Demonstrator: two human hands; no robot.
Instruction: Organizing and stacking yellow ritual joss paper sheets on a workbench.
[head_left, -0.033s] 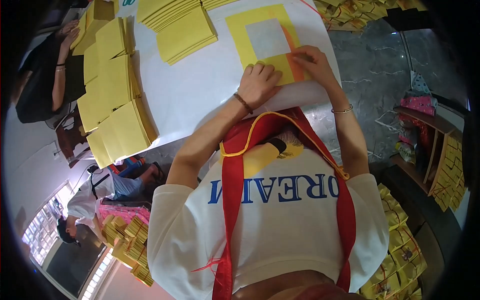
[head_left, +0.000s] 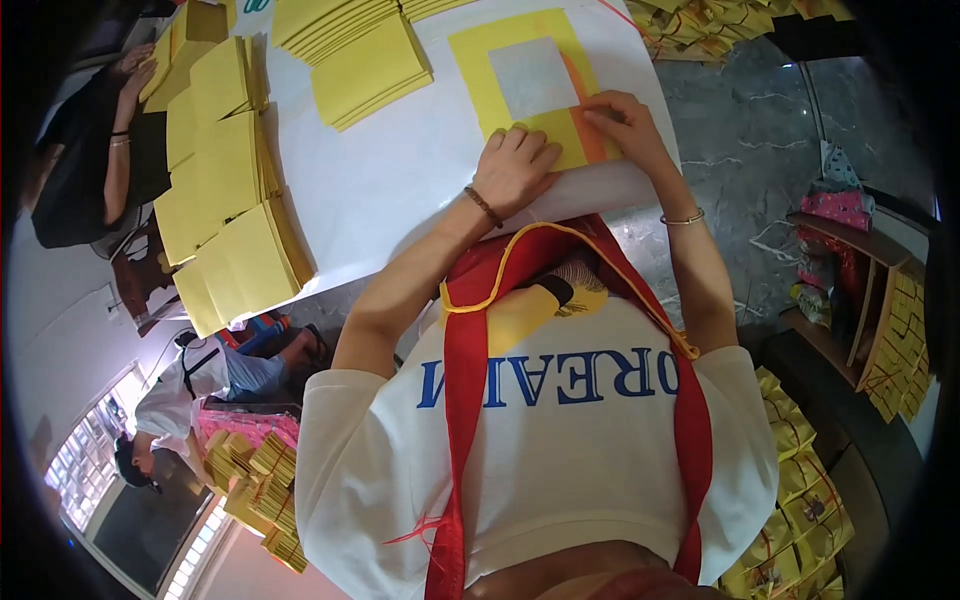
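Note:
A yellow paper sheet (head_left: 520,60) with a silver square in its middle lies on the white table (head_left: 400,190) in front of me, over an orange sheet (head_left: 597,140) that shows along its right edge. My left hand (head_left: 515,165), with a dark bracelet on the wrist, presses with curled fingers on the sheet's folded near edge. At the near right corner, my right hand (head_left: 620,125), wearing a thin bangle, pinches the yellow and orange paper. A red and yellow strap hangs over my white shirt.
Stacks of yellow paper (head_left: 370,70) lie at the back of the table, and more stacks (head_left: 230,210) line its left side. Another person (head_left: 100,150) sits at the far left; two people (head_left: 200,380) crouch lower left. Bundled paper (head_left: 800,500) and a wooden shelf (head_left: 870,290) stand right.

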